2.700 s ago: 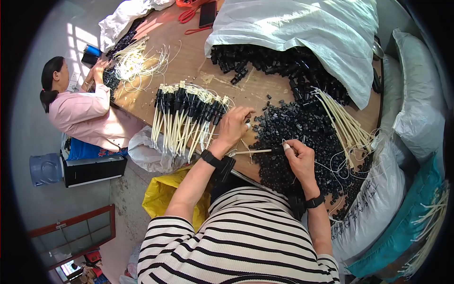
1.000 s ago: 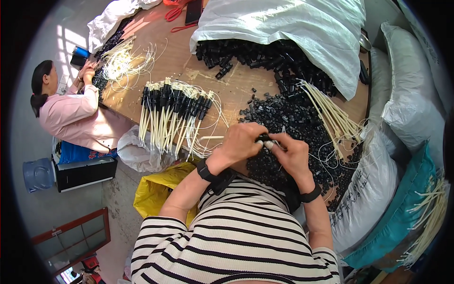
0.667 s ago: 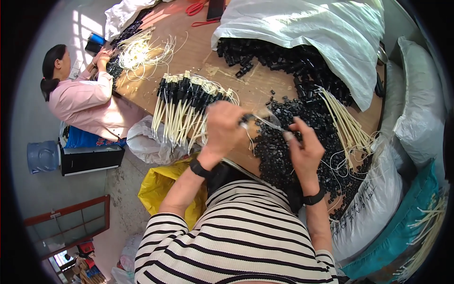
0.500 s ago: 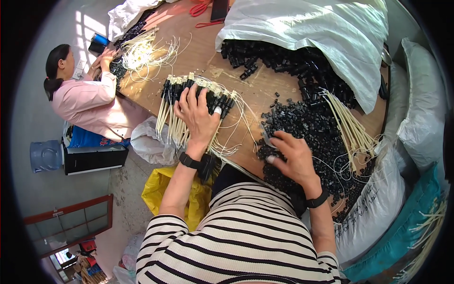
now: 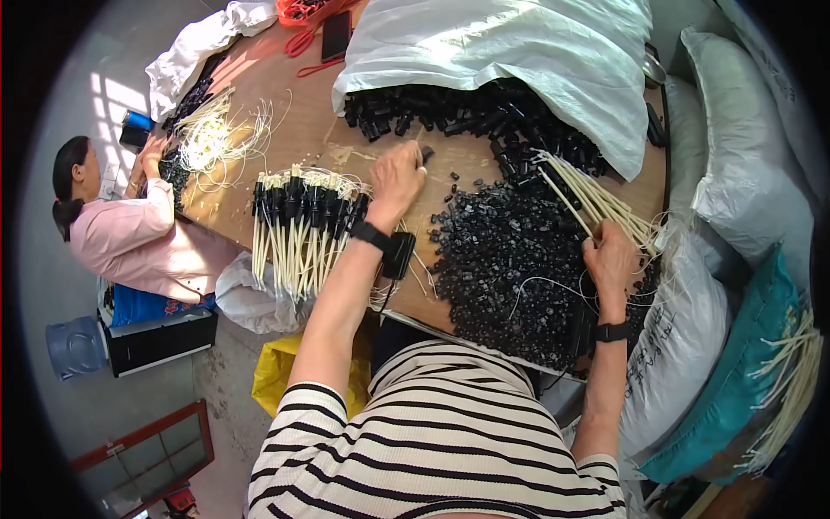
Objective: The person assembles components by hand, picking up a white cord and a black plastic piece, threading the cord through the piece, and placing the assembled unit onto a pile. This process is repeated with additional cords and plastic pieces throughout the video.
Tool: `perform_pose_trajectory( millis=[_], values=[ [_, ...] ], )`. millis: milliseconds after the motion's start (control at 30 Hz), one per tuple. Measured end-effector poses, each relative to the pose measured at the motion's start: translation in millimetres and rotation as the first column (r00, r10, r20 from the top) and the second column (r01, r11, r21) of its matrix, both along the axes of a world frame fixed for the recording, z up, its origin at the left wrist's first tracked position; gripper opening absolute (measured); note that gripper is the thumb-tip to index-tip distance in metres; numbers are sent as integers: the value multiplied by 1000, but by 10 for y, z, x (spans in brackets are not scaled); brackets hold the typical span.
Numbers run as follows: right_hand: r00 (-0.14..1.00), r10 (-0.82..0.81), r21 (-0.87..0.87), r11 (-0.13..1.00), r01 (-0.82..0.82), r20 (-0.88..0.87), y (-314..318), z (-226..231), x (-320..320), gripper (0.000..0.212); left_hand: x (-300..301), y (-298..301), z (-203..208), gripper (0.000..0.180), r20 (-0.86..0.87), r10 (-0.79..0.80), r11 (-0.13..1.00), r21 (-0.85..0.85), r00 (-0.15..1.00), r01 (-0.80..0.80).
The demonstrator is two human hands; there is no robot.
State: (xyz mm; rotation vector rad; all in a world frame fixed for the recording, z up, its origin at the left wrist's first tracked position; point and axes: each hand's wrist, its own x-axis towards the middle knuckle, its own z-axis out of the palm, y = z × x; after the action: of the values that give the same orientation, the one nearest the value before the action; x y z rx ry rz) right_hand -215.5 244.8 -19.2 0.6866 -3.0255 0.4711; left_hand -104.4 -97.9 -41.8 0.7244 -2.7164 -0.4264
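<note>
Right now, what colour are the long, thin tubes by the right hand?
Pale cream tubes, seen best in the head view.

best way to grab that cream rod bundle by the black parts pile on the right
Probably around mid-length of the cream rods, from the near side, where the right hand is. They are slender, mostly side by side and slant from far left to near right, so a middle grip should gather and balance them best.

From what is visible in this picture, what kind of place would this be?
Probably a small workshop: loose black pieces are heaped on a wooden table, bulging sacks lie beside it, and a second person works at the same table.
</note>
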Motion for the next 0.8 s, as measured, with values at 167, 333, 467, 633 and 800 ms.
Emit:
perform_pose_trajectory(
  millis=[167, 333, 467, 633, 800],
  values=[
    [949, 291, -400, 861, -314, -119, -244, 217, 356, 13, 279, 384, 115, 22, -180, -64, 888, 439, 982, 139],
    [881, 473, -511, 757, -407, 0, -344, 235, 595, 15, 403, 547, 214, 32, -187, -80, 774, 608, 979, 179],
    [800, 599, -390, 727, -565, -43, -329, 271, 619, 17, 476, 529, 215, 31, -237, -293, 868, 339, 926, 362],
    [760, 634, -172, 740, -650, -142, -480, 233, 781, 23, 444, 727, 193, 27, -233, -629, 776, -137, 741, 615],
    [924, 381, -418, 838, -352, -14, -702, 163, 821, 25, 571, 1206, 444, 29, -214, -656, 729, 65, 723, 681]
  ],
)
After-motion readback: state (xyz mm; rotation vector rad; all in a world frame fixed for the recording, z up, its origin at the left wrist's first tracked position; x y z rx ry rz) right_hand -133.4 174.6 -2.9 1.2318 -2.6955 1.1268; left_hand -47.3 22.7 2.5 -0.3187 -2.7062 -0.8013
